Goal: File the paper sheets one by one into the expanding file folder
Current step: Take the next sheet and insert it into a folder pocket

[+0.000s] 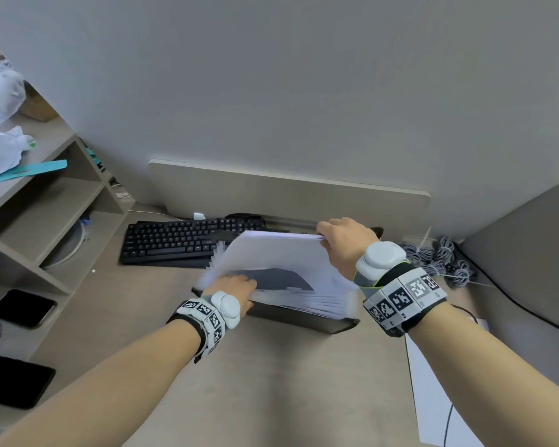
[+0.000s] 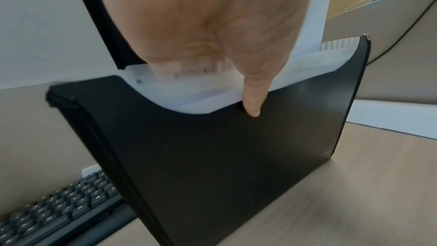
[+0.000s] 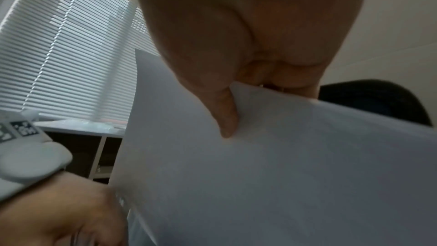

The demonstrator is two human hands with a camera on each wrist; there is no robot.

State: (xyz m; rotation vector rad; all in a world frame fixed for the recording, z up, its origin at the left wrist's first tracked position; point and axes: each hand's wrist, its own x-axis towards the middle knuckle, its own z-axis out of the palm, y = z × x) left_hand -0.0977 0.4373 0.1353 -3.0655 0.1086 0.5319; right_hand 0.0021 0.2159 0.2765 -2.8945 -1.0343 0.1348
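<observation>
A black expanding file folder (image 1: pixel 304 319) (image 2: pixel 224 166) stands on the desk, its white dividers fanned at the top. My left hand (image 1: pixel 231 290) (image 2: pixel 236 74) grips its top front edge, thumb on the black front panel, fingers inside among the dividers. My right hand (image 1: pixel 339 241) (image 3: pixel 238 89) pinches the top edge of a white paper sheet (image 1: pixel 271 253) (image 3: pixel 260 175), thumb on the near face. The sheet's lower edge sits in the folder's mouth.
A black keyboard (image 1: pixel 188 241) lies just behind the folder. More white sheets (image 1: pixel 439 404) lie on the desk at the right. Coiled grey cables (image 1: pixel 439 256) sit at the back right. Open shelves (image 1: pixel 46 227) and two dark phones (image 1: pixel 21 308) stand at the left.
</observation>
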